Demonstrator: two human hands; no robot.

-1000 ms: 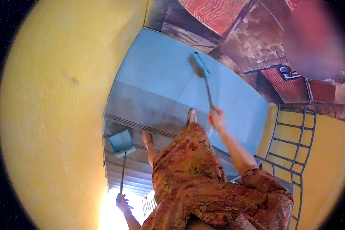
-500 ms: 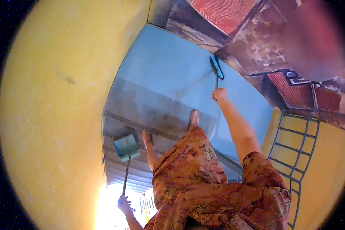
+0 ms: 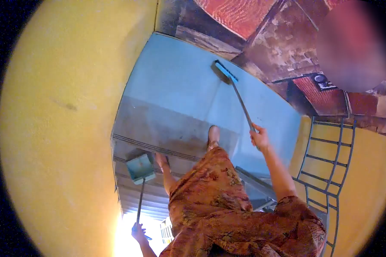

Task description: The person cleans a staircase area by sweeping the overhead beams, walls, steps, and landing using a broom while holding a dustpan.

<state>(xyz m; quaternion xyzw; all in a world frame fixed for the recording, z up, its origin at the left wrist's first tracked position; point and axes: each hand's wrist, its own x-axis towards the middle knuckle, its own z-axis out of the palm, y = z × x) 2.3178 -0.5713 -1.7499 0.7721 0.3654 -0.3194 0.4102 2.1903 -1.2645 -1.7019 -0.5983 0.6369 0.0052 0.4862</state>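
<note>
My right hand [image 3: 259, 136] is closed round the grey handle of a broom [image 3: 243, 106]. Its blue head with dark bristles lies out ahead on the light blue floor [image 3: 176, 73], close to the painted wall. Low on the left, my left hand [image 3: 139, 231] grips the long handle of a dustpan [image 3: 140, 168]. The pale blue-green pan hangs over the steps beside my foot, its open side facing away from me. Whether anything lies in the pan is too unclear to tell.
Grey steps [image 3: 150, 186] lead down toward bright light at lower left. A yellow wall [image 3: 60, 128] rises on the left. Ahead stands a wall painted in red and brown blocks [image 3: 283, 47]. A dark metal railing [image 3: 326, 160] runs along the right.
The broom head has swung left along the wall, while my right hand has moved right and nearer to me. The dustpan and my left hand have hardly shifted.
</note>
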